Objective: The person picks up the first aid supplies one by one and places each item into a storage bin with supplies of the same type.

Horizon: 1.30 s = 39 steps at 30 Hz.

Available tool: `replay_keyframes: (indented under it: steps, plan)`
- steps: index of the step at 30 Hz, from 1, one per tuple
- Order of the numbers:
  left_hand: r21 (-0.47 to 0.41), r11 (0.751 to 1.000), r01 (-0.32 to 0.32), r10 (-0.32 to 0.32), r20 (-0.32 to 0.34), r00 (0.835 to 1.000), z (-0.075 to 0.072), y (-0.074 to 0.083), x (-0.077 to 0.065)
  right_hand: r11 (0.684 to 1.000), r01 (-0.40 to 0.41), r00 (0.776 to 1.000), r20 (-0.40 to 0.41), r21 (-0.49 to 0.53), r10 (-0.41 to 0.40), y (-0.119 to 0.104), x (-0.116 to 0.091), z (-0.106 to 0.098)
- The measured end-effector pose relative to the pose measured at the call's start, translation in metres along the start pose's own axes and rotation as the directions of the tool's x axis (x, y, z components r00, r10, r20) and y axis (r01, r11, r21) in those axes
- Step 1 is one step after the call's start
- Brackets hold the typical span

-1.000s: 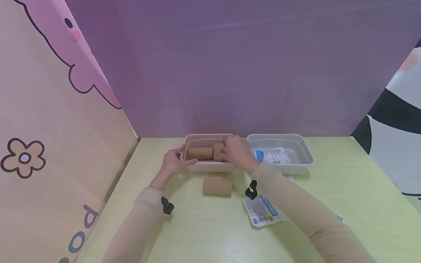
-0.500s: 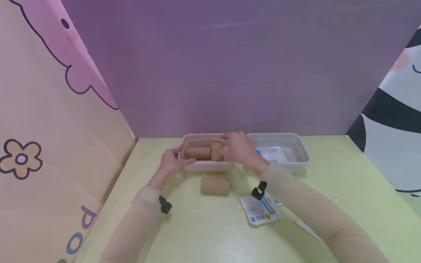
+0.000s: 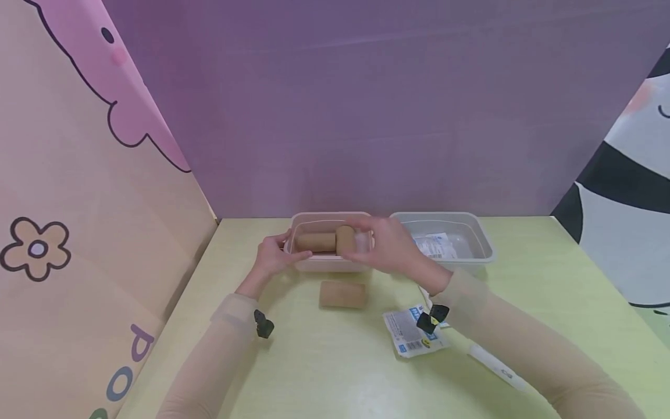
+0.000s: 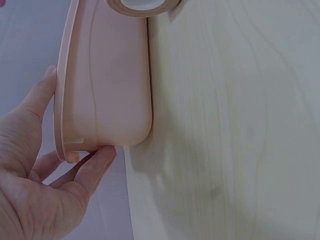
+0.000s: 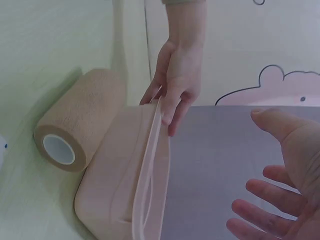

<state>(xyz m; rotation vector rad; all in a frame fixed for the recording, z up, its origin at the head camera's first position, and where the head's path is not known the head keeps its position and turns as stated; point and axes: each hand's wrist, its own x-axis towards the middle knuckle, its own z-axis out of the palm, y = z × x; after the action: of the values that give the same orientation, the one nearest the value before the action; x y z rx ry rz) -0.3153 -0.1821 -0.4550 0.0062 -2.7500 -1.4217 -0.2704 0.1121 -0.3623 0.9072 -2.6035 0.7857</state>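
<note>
Left hand (image 3: 270,256): clamped on the left end of the pink tray (image 3: 330,265), thumb over the near rim, fingers at the outer side. The tray sits at the centre of the frame. Right hand (image 3: 389,241): over the tray's right end, thumb and fingers apart with nothing gripped, as the right wrist view confirms; contact with the tray or its contents cannot be determined. Contents: a sideways tan roll (image 3: 316,242) at left and a second roll (image 3: 345,240) right of it, turned crosswise; whether upright or lying cannot be told. A third roll (image 3: 342,294) lies on the table (image 3: 314,361), below the tray in the frame. Right of centre, a grey tray (image 3: 466,243) contains a white packet (image 3: 438,246). Lower centre-right: a printed packet (image 3: 405,331), partly covered by the right wrist's black fitting (image 3: 438,315)
</note>
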Motion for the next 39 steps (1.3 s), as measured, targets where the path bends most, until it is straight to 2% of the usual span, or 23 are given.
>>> replay_keyframes:
  steps: [5,8,20,39]
  plan:
    - [-0.013,1.0,0.007,-0.007,-0.002,1.0,0.0,0.001,-0.001,0.996,0.069,0.997,-0.014,-0.055,-0.07,-0.008,-0.009,-0.005]
    - [-0.024,1.0,0.008,-0.008,-0.001,1.0,0.0,0.001,-0.001,0.994,0.082,0.996,-0.011,-0.066,-0.083,-0.012,-0.014,-0.008]
    - [-0.004,1.0,-0.003,0.003,-0.001,1.0,0.0,-0.001,-0.001,0.993,0.083,0.996,0.025,-0.079,-0.081,-0.013,-0.032,-0.004]
    - [-0.025,0.999,-0.026,0.026,0.002,1.0,0.0,0.0,-0.003,0.994,0.056,0.997,0.062,-0.09,-0.051,0.003,-0.046,0.024]
